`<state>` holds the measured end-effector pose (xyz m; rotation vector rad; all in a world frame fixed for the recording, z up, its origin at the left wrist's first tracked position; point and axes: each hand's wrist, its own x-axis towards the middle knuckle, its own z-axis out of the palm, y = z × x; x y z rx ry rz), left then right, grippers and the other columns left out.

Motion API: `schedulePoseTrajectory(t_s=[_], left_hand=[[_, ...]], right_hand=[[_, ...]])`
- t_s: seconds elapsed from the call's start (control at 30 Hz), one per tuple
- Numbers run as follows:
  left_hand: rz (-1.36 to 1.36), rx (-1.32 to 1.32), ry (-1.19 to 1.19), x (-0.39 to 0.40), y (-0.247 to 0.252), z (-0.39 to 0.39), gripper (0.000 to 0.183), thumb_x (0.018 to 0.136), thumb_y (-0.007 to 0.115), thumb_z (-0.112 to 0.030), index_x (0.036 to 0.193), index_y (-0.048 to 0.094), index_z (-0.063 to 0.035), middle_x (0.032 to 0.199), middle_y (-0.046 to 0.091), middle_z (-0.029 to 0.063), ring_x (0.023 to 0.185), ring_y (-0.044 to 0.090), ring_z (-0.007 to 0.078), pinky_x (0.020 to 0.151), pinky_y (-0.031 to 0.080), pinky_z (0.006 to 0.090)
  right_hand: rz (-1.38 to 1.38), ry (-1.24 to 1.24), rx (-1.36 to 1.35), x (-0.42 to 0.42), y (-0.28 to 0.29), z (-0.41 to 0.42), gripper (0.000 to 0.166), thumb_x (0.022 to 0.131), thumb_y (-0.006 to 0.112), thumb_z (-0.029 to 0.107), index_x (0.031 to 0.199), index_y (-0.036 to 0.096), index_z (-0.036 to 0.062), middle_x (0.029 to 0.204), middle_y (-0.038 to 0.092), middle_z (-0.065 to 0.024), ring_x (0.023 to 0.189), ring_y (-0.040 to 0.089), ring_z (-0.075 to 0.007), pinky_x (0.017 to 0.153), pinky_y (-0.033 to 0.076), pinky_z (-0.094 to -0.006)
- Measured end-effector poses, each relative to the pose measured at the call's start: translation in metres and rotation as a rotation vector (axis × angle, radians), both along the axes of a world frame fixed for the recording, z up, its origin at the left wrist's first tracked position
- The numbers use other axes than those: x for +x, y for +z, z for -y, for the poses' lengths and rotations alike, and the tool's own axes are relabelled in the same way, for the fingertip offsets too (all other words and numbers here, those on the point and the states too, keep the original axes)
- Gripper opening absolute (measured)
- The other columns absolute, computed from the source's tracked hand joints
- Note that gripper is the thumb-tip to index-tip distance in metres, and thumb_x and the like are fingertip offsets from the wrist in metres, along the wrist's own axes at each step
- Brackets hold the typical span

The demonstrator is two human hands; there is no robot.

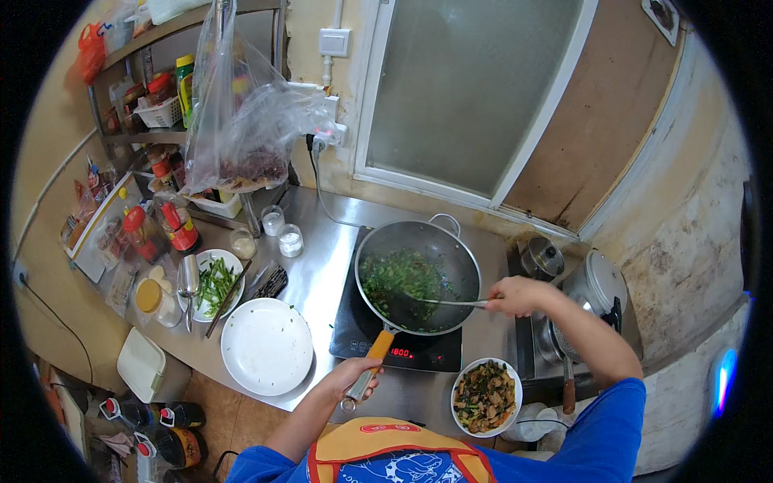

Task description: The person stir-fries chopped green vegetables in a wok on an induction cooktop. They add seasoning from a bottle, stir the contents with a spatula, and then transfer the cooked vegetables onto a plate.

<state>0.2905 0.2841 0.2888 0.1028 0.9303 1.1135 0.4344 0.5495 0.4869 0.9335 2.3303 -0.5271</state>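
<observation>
My left hand (356, 378) is closed around the orange and metal handle (379, 347) of a wok (462, 265) on a black induction cooktop (344, 335). My right hand (520, 296) grips a metal spatula (453, 302) from the right; its blade end lies among chopped greens (401, 275) in the wok and is partly hidden. A white bowl of cooked meat and vegetables (485, 398) stands right of the cooktop, near the counter's front edge. To the left is a large white plate (267, 347) with a few green bits. Behind it, a smaller plate holds cut green stalks (217, 287), with chopsticks (228, 299) across its rim.
Glass jars (291, 241), sauce bottles (178, 226) and a yellow-lidded jar (158, 302) crowd the counter's left side. A plastic bag (241, 133) hangs from the metal rack. Pots, including a lidded steel pot (604, 281), stand at the right. A power cord (323, 193) runs behind the wok.
</observation>
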Motion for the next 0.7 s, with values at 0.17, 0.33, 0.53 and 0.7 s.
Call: schedulePoseTrajectory(t_s=[0.17,0.33,0.53,0.7], left_hand=[[0.003,0.01,-0.01,0.0,-0.001,-0.002,0.025,0.085,0.045,-0.031,0.083,0.045,-0.0059,0.053,0.048,0.0043,0.04,0.047,0.0142,0.037,0.039,0.0232],[0.042,-0.023,-0.002,-0.001,-0.003,-0.002,0.025,0.084,0.047,-0.03,0.086,0.045,-0.005,0.051,0.046,0.004,0.04,0.044,0.0155,0.038,0.038,0.0259],[0.02,0.001,-0.014,0.0,0.001,-0.002,0.024,0.085,0.045,-0.03,0.085,0.045,-0.006,0.052,0.048,0.004,0.04,0.046,0.0145,0.037,0.039,0.024],[0.004,-0.004,0.006,0.001,0.002,0.0,0.024,0.086,0.043,-0.029,0.084,0.046,-0.0053,0.052,0.048,0.004,0.039,0.047,0.0142,0.037,0.04,0.0231]], right_hand=[[0.054,0.432,0.186,-0.003,0.023,0.005,0.035,0.077,0.053,0.038,0.086,0.062,0.0046,0.066,0.059,-0.0123,0.061,0.058,-0.0253,0.054,0.046,-0.0356],[-0.226,0.422,0.488,-0.044,-0.028,0.047,0.029,0.077,0.051,0.026,0.078,0.056,-0.0024,0.074,0.06,-0.0195,0.073,0.06,-0.0336,0.065,0.047,-0.0422],[-0.304,0.442,0.406,-0.034,0.01,0.053,0.033,0.069,0.065,0.023,0.081,0.049,-0.0022,0.073,0.059,-0.0209,0.072,0.059,-0.0333,0.062,0.047,-0.0419],[-0.475,0.52,0.456,-0.061,-0.029,0.067,0.018,0.071,0.053,0.015,0.079,0.05,-0.0012,0.067,0.058,-0.0199,0.069,0.058,-0.0352,0.062,0.046,-0.0417]])
